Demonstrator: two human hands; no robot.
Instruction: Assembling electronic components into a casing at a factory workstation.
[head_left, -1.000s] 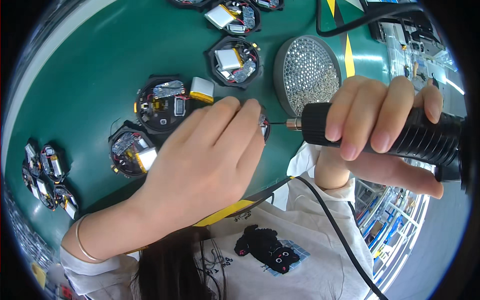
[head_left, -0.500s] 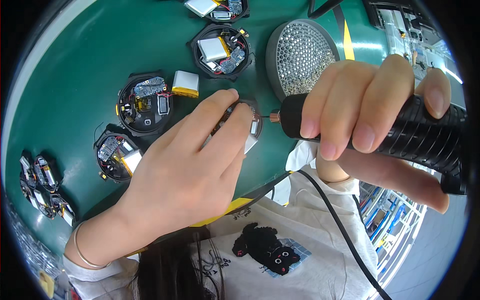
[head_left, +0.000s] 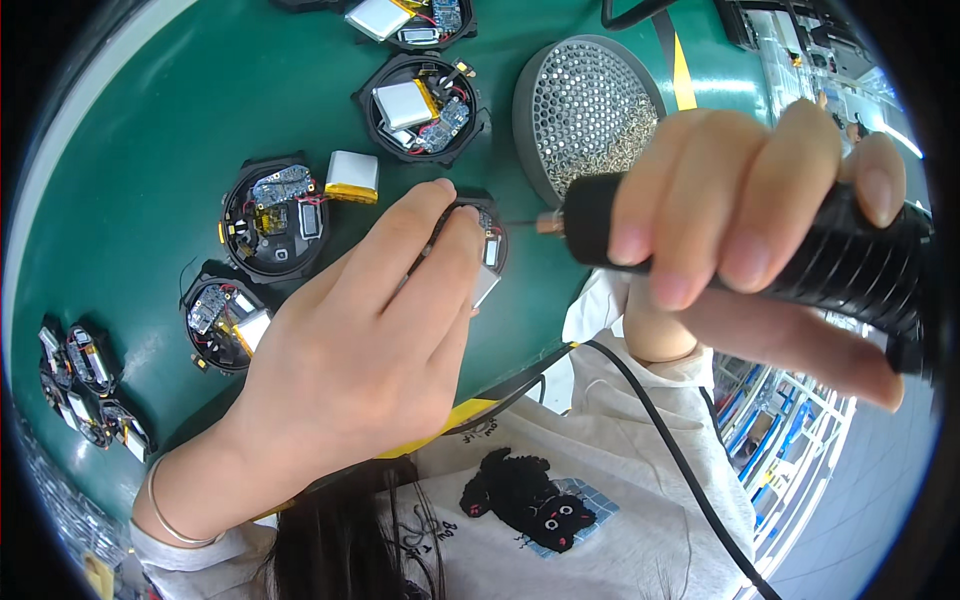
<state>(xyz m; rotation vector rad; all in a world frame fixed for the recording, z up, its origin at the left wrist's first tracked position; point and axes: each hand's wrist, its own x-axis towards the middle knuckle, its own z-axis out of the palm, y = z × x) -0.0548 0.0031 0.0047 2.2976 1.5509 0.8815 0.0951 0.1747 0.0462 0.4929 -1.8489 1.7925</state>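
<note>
My left hand is closed round a small round black watch case, its fingers covering most of it. A circuit board and a silver battery pouch show at the case's right edge. In my right hand is a black electric screwdriver, lying nearly level with its copper-coloured nose toward the case. The thin bit looks blurred, and whether its tip touches the case I cannot tell.
More open watch cases with boards and batteries lie on the green mat. A round tray of small screws stands behind the screwdriver. A black cord runs past my right side. Smaller assemblies sit at far left.
The screwdriver's nose has drawn slightly back to the right from the watch case, and its bit is now blurred. The whole view has shifted a little; my left hand keeps its hold.
</note>
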